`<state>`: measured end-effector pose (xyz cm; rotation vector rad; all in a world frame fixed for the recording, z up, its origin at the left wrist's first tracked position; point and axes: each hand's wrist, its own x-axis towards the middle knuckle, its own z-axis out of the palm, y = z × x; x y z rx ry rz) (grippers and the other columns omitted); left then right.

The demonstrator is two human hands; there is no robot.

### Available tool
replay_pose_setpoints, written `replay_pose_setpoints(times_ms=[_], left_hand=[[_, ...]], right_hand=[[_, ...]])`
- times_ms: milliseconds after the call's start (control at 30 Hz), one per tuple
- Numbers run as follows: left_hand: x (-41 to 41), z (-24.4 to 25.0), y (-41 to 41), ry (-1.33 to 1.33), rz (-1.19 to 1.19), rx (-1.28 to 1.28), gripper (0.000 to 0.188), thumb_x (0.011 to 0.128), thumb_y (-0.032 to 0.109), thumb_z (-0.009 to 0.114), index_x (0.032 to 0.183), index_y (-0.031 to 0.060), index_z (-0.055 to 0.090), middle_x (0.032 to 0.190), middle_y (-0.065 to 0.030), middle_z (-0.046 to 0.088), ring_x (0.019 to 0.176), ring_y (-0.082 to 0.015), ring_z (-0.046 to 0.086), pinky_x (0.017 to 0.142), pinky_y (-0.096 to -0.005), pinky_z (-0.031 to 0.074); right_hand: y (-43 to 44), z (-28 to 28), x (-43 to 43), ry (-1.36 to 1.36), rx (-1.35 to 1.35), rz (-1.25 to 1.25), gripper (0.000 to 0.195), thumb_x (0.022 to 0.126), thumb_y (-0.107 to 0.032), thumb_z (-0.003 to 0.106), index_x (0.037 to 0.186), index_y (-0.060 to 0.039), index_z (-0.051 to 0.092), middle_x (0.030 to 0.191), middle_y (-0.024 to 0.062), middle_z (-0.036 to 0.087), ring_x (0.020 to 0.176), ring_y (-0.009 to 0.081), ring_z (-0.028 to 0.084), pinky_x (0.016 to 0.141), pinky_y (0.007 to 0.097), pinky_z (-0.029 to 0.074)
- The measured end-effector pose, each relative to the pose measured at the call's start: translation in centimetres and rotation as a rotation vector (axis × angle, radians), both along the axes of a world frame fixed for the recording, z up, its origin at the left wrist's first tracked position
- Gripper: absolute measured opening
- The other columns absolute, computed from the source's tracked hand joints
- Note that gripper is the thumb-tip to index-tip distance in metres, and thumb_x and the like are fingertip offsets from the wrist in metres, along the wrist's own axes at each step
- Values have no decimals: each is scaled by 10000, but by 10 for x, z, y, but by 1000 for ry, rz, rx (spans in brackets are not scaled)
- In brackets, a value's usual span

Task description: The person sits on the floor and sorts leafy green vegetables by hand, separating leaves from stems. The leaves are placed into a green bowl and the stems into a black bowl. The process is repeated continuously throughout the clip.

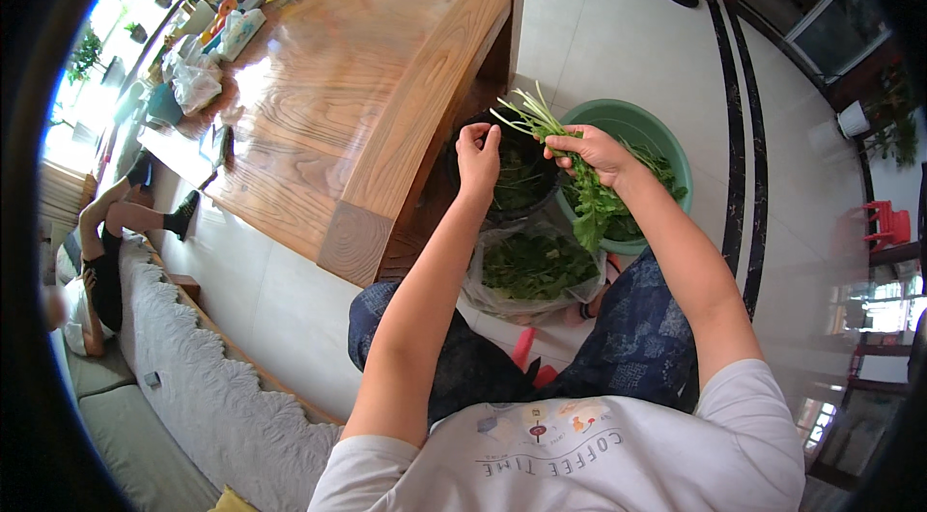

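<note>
My right hand [590, 153] is closed around a bunch of leafy greens [594, 204], its pale stems pointing up and left, its leaves hanging down over the rim of a green plastic basin [673, 142]. To its left, my left hand [479, 153] is raised over a black bucket [543, 204], thumb and fingertips close together near the stem ends; whether something thin is between them cannot be told. Stems and greens lie in the bucket. Below it, between my knees, an open clear plastic bag [474, 287] holds more leafy greens [539, 266]. Further greens lie in the basin.
A large wooden table [362, 63] stands at the left, its corner near my left knee. Plastic bags [195, 81] and other items lie at its far side. Another person [101, 273] sits on the sofa [195, 396] at the left. A red plastic chair [887, 226] stands far right.
</note>
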<state>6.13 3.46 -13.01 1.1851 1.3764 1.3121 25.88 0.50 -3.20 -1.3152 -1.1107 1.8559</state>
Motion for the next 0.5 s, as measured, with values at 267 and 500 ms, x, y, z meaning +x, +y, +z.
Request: replay_pose_setpoints(times_ms=[267,500], left_hand=[[13,65,-44,-206,-357,-119,176,851,192,657,869,16,645,793,13,620,722,-46,529,651,-203,402],[8,57,-48,-424,-440,-230,158,890,203,582,872,49,606,813,4,600,780,-84,543,741,-231,419]], right_hand=[[-17,-1,-12,-132,271,-6,214,807,-140,671,964,-6,613,809,53,656,644,84,547,565,231,427],[-34,12,-10,-134,288,-3,207,816,-143,672,972,-19,615,778,23,638,605,56,503,549,223,408]])
